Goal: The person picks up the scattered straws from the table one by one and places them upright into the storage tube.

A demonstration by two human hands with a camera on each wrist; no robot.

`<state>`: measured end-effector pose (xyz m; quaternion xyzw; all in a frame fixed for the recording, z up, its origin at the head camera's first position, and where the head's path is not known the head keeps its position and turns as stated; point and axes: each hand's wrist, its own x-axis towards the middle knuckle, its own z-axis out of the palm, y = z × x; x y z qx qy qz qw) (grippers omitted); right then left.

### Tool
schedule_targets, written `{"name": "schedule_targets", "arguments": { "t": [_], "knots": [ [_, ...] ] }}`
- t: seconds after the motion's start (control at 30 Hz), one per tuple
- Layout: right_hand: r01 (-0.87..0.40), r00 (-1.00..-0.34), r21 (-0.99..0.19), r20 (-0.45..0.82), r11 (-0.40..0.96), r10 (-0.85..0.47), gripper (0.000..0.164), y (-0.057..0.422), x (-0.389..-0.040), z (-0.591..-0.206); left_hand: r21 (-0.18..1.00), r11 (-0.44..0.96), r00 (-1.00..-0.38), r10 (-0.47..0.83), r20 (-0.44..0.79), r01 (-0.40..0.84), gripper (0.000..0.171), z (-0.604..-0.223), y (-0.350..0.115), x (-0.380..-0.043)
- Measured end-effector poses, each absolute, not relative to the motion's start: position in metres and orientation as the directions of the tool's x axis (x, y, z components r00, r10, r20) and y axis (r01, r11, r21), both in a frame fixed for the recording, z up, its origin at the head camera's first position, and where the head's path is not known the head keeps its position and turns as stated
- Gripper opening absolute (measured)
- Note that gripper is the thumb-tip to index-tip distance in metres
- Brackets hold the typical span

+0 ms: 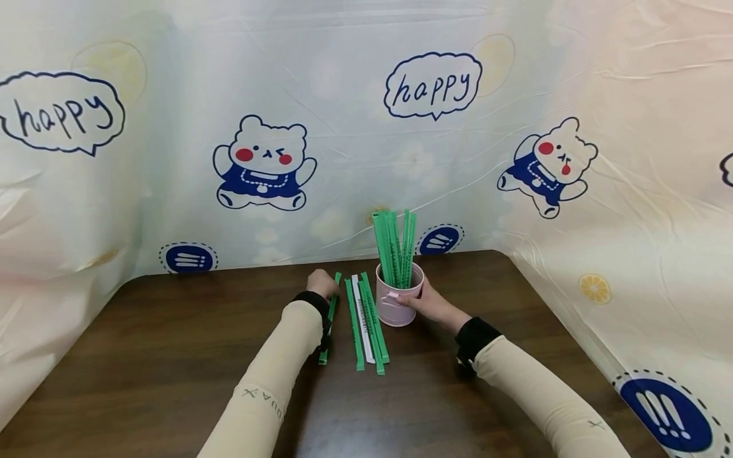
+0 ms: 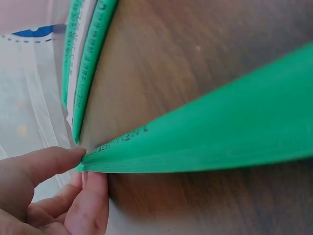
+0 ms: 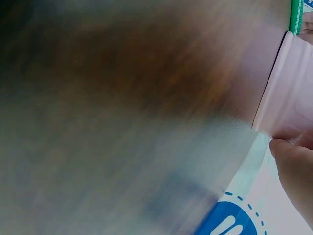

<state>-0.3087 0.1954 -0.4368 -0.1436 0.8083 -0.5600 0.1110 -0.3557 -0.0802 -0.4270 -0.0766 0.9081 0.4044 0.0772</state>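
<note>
A pale printed backdrop (image 1: 355,70) spreads beyond the fingers of both hands, and a dark brown wooden table (image 1: 172,369) lies beneath them. Cream sleeves (image 1: 266,381) lead up to the fingers from the near side, each ending at a black wristband (image 1: 480,337) just behind the hand. The right hand (image 1: 433,306) has its fingers wrapped on the pink bucket (image 1: 395,313), gripping its right side, with the thumb across the front. Rising from the bucket, to the left of those fingers, stands a bunch of slim green packets (image 1: 392,248), tilted slightly. The left hand (image 1: 323,284) pinches the far end of a single green packet (image 2: 220,127) between its fingertips; the rest of it runs back from them toward the near side. Between the two hands' fingers, a row of loose green packets (image 1: 375,321) lies on the table, with one white packet (image 1: 362,318) among them.
</note>
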Motion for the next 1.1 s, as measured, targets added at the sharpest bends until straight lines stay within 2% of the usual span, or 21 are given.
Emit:
{"name": "schedule_targets", "arguments": {
  "t": [0.1,0.3,0.47,0.73,0.9,1.1],
  "knots": [
    [-0.107,-0.937,-0.937,-0.017,0.333,-0.349,0.094,0.195,-0.308,-0.438,0.771,0.598,-0.973,-0.078,-0.219,-0.221,0.010,-0.428,-0.084,-0.354],
    [-0.137,-0.935,-0.940,0.017,0.313,-0.355,0.096,0.195,-0.310,-0.437,0.862,0.448,-0.970,-0.061,-0.236,-0.238,0.037,-0.414,-0.088,-0.359],
    [-0.136,-0.935,-0.936,0.012,0.326,-0.354,0.096,0.195,-0.307,-0.438,0.911,0.371,-0.980,0.010,-0.197,-0.179,0.038,-0.395,-0.091,-0.363],
    [-0.132,-0.932,-0.938,0.007,0.322,-0.362,0.098,0.195,-0.306,-0.438,0.967,0.255,-0.992,0.122,-0.017,0.015,0.044,-0.346,-0.098,-0.366],
    [-0.125,-0.936,-0.934,0.000,0.334,-0.351,0.096,0.194,-0.307,-0.438,0.976,0.195,-0.992,0.094,0.080,0.097,0.045,-0.306,-0.096,-0.363],
    [-0.129,-0.935,-0.936,0.005,0.326,-0.355,0.095,0.195,-0.306,-0.437,0.963,0.204,-0.984,0.069,0.163,0.174,0.042,-0.251,-0.086,-0.353]
  ]
}}
